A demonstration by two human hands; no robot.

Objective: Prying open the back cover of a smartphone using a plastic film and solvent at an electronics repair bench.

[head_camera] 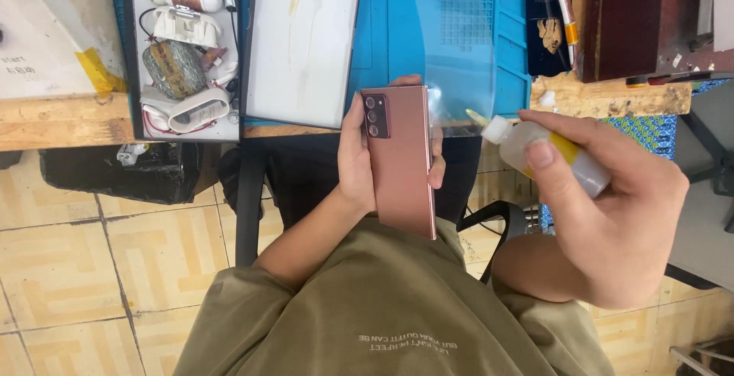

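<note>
Gripping a pink phone (401,162), left hand (353,158); right hand (612,208) clasps a squeeze bottle (547,154).

Blue mat (397,32) covers wooden worktop (61,120). White panel (302,39) lies beside tray of parts (183,47). Clear film (459,47) on mat. Black bag (115,173) under worktop edge; tiled floor (92,269) below.

One head-worn camera looks steeply down, close over the lap and the workbench edge (69,120).
</note>
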